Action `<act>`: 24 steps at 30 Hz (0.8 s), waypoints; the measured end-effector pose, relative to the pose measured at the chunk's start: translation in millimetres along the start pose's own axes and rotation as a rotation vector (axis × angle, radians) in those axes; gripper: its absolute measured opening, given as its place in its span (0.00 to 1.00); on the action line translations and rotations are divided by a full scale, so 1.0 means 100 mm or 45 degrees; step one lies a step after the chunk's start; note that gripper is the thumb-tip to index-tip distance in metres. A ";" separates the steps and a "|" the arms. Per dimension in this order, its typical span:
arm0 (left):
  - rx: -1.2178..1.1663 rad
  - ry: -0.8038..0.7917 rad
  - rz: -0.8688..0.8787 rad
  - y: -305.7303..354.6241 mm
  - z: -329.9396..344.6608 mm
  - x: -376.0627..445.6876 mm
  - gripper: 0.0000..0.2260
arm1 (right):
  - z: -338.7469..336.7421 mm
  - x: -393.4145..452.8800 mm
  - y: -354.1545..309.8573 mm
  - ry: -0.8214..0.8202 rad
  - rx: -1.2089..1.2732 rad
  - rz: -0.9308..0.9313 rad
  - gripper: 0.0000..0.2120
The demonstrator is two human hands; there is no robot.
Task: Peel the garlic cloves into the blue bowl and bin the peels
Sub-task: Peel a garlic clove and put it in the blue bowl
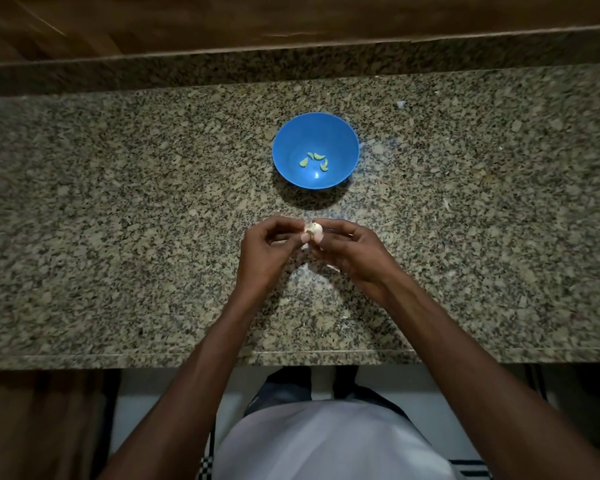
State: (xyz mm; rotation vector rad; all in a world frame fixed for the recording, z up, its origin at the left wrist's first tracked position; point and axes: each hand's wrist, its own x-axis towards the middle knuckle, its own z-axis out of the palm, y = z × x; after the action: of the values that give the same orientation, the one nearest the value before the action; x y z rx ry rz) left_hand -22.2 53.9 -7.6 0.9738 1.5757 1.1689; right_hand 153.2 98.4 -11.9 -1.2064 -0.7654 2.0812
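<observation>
Head view, only one: bowl [315,150] sits mid-counter [118,202], and everything else reads off it. Four peeled cloves [314,160] lie loose on the bowl's floor, so the task is partway through. Both hands work just on the near side of the bowl, close enough that a finished clove likely needs only a short reach forward to drop in. Garlic [313,230] is held up between the two hands, off the counter, near side of the bowl and roughly in line with its centre. Left hand [267,251] has fingers curled in, fingertips pinching the garlic's left side. Right hand [347,251] is curled too, thumb and forefinger pinching it from the right. Looks like one hand steadies while the other picks at skin; can't tell which does which, contact is too small. Can't tell either whether it's a single clove or a bulb remnant. Pale bits, likely peels [329,266], lie on the counter under and behind the hands, further from the bowl, probably dropped straight down to keep them out of the bowl. One more pale scrap [400,105] sits beyond the bowl, to its right. No bin in frame, so binning is presumably a later sweep.
</observation>
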 end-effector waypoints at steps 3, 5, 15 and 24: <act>-0.203 0.069 -0.161 -0.01 0.10 -0.12 0.07 | 0.00 -0.04 0.00 0.035 -0.042 0.021 0.14; -0.315 0.123 -0.240 -0.02 0.14 -0.19 0.07 | -0.01 -0.08 0.02 0.043 -0.110 -0.004 0.16; -0.394 0.056 -0.389 0.03 0.18 -0.31 0.08 | -0.08 -0.17 -0.02 -0.071 -0.394 -0.195 0.15; -0.118 0.102 -0.246 -0.07 0.25 -0.27 0.07 | -0.10 -0.16 -0.01 -0.176 -0.445 -0.160 0.13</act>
State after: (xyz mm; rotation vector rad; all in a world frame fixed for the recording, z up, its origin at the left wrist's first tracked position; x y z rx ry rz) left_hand 8.6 32.9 -11.6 0.7053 1.6249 1.1459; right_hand 168.6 88.6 -6.3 -1.1647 -1.2778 1.9957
